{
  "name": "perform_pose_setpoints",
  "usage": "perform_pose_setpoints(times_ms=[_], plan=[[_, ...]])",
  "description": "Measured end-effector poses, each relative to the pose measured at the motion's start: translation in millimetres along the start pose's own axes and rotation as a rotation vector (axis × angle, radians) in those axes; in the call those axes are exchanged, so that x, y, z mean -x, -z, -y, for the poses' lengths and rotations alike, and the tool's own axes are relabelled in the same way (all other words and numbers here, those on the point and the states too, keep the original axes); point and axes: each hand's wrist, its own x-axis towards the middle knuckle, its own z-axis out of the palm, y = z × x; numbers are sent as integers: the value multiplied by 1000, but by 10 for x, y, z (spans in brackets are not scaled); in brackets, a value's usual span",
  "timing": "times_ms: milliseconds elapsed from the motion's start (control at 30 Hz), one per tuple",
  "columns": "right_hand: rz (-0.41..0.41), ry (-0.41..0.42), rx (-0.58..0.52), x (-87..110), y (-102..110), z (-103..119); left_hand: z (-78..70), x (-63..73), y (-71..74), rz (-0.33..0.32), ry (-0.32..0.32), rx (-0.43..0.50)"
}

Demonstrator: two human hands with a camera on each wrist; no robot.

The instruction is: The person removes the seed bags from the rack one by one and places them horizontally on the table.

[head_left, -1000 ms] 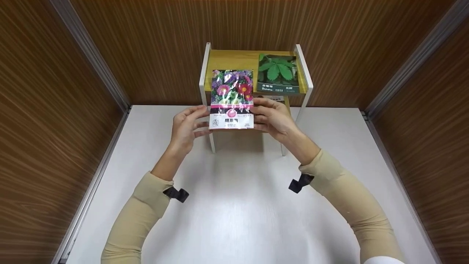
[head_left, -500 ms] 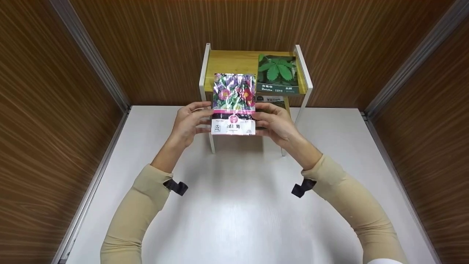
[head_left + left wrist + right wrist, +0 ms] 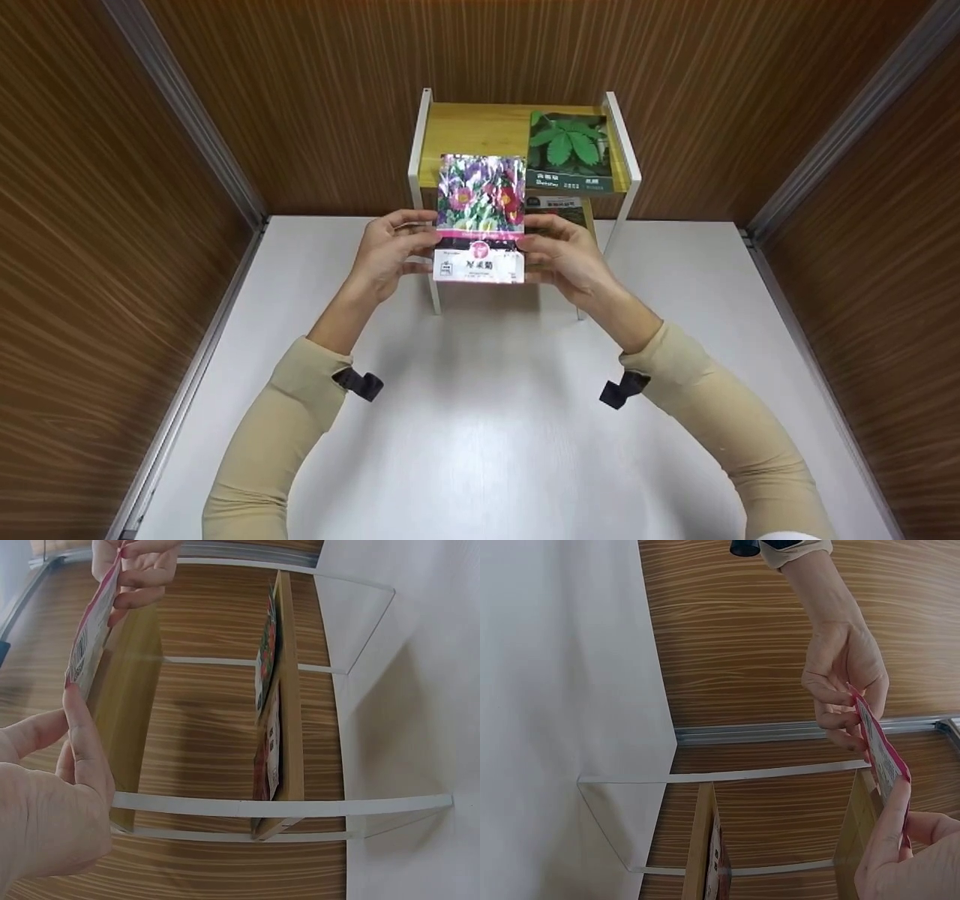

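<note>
Evidently, the left hand (image 3: pixel 382 253) pinches a glossy rectangular flower-printed packet (image 3: pixel 480 210) by its nine o'clock edge, the right hand (image 3: pixel 571 259) by its three, both grips narrow. It's held before a white-framed wooden shelf (image 3: pixel 476 127), a green leaf-printed packet (image 3: pixel 568 150) at two o'clock.

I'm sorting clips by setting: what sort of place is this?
Perhaps a staged recording booth: wood-grain walls line three visible sides of a white surface, with a small shelf standing on it.
</note>
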Motion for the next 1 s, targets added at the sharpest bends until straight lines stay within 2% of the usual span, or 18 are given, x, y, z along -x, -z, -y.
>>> perform_pose_setpoints(times_ms=[200,500,1000], plan=[[-6,17,34,47,5,-39,34,64,10,18,-14,2],[1,37,68,152,12,-150,129,244,20,8,-13,13],[68,60,58,324,21,-481,401,555,67,0,-35,29]])
